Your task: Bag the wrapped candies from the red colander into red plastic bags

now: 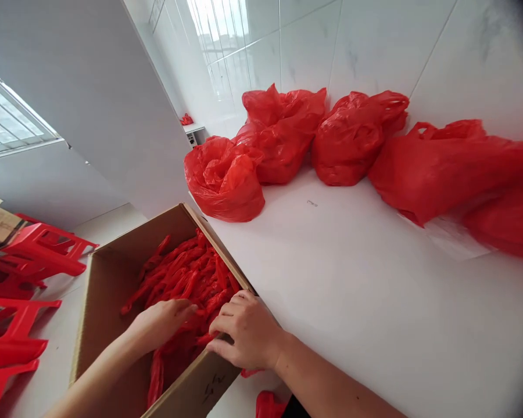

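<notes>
A cardboard box (135, 247) stands against the table's edge, full of knotted and twisted red plastic bags (187, 261). My left hand (168, 319) reaches into it, with its fingers closed at a red plastic bag; the thumb is hidden and the fingertips show only in part. At the box's near right corner, my right hand (244, 328) is wrapped over the cardboard rim, fingers bent inward and thumb on the near wall. Dark handwriting marks the outside of that wall.
On the white table (331, 278), several filled red bags (224, 180) line the tiled wall. A sheet of paper (457, 238) lies partly under the right-hand bags. Red plastic stools (47, 244) stand on the floor at left, with another cardboard box (0, 226) on top.
</notes>
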### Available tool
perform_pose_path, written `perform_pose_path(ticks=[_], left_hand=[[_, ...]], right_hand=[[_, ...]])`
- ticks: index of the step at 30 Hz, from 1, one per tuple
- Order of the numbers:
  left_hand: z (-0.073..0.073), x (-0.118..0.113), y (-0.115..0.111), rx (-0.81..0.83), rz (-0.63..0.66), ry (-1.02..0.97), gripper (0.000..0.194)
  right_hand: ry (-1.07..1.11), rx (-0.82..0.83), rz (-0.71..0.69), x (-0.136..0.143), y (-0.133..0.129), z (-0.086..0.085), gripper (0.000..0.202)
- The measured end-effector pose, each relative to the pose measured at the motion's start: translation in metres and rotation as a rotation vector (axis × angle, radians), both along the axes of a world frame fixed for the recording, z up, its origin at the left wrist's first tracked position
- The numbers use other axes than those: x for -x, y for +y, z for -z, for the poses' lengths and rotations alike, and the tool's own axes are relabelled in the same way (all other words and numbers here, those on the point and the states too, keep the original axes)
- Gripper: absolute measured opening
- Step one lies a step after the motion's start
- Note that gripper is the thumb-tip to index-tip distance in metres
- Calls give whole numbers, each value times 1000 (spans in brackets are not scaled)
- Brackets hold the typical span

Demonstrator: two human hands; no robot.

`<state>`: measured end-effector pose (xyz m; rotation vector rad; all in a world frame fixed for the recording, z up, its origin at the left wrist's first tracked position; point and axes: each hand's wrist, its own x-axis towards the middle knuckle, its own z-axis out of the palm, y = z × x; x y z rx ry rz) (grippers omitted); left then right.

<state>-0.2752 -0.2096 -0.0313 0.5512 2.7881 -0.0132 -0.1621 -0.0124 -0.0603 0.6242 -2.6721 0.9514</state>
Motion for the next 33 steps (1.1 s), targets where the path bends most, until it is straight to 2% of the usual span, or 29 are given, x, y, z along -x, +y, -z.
perform_pose_path(ticks=[2, 4, 6, 8, 11, 14, 17, 19, 21, 23, 26, 29, 33], left_hand=[[-16, -1, -2, -92, -26, -55, 34], [-28, -5, 6, -209, -18, -10, 33], [-35, -10, 28, -282, 58, 96, 30], [-36, -16, 65, -318, 169, 258, 29], [-28, -33, 140, -367, 375, 425, 31], [-9, -64, 219, -421, 563, 455, 36], [10, -101, 277, -481, 637, 473, 38], [17, -122, 299, -527, 642, 483, 39], [19, -134, 309, -572, 643, 494, 40], [19, -138, 310, -605, 638, 508, 40], [18, -138, 306, -630, 638, 531, 37], [17, -139, 302, -638, 668, 557, 36], [18, -140, 301, -655, 693, 576, 36]], right_hand=[[52, 23, 66, 1, 2, -3, 23], [120, 41, 137, -2, 4, -10, 25], [211, 69, 181, -11, 1, -22, 26], [326, 108, 172, -26, -11, -39, 27], [439, 144, 100, -51, -43, -62, 33], [386, 117, 197, -70, -63, -70, 46], [280, 84, 422, -88, -41, -63, 48], [240, 75, 571, -106, -10, -57, 41], [206, 68, 746, -126, 15, -53, 34], [177, 58, 857, -144, 23, -51, 33], [174, 68, 808, -156, 8, -51, 36], [208, 63, 695, -152, -1, -54, 40], [172, -1, 755, -147, 4, -61, 34]])
